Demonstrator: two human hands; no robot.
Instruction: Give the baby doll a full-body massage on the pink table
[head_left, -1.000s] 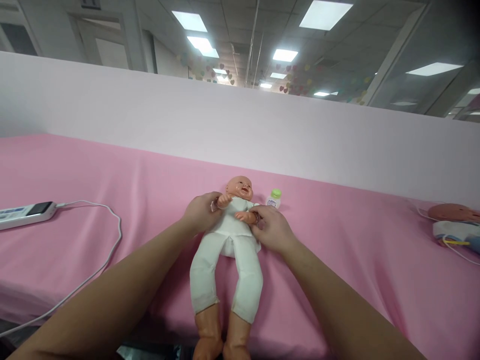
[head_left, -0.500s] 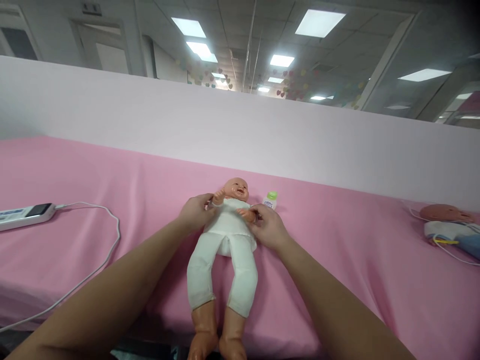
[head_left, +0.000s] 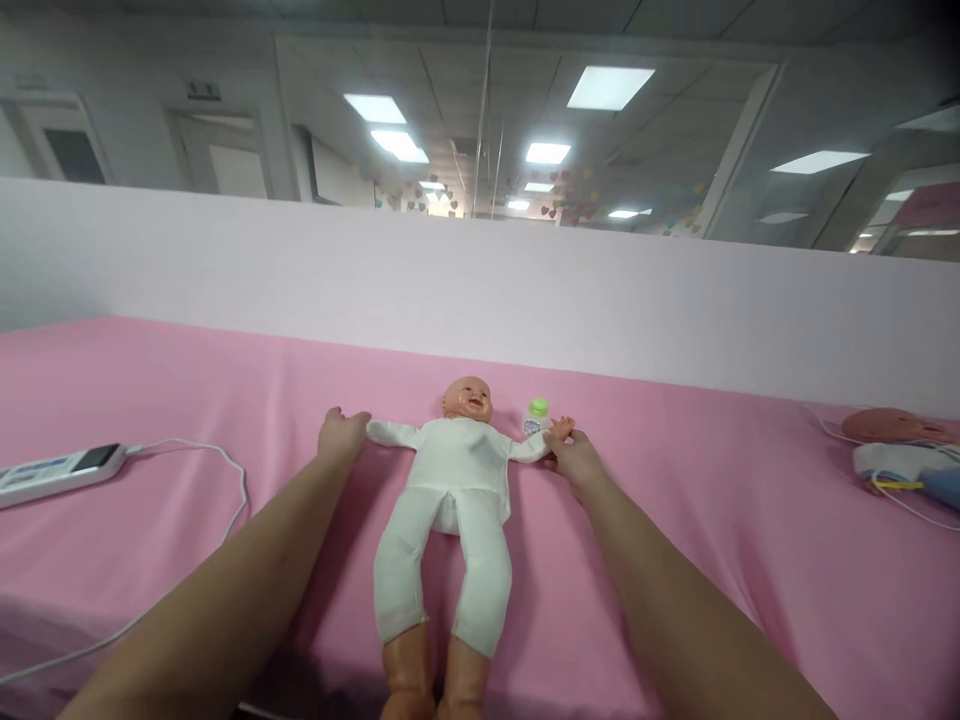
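We have just drawn the arms of the doll (head_left: 454,460) apart: half a second ago both were folded in over its chest, and now they stretch out to either side, nearly in one line. For the work in hand, this leaves the front of the white top unobstructed, with the arms at full spread.

Our left hand (head_left: 343,438) has its fingers closed about the end of one sleeve; the doll's hand there is hidden, so we cannot tell how firm the hold is. Our right hand (head_left: 577,462) pinches the other wrist between thumb and fingers with little gap, and the doll's small hand sticks out past our grip.

The doll lies on its back, face up, around the middle of the pink-covered table (head_left: 675,560). Its long axis runs from the far edge to the near edge, head toward the far edge and leaning slightly right, legs pointing at us, the feet cut off by the picture.

A green-capped bottle (head_left: 537,416) stands just beyond the arm on our right. A white device (head_left: 64,472) with a cable lies toward the left edge, and a second doll (head_left: 892,426) lies toward the right edge.
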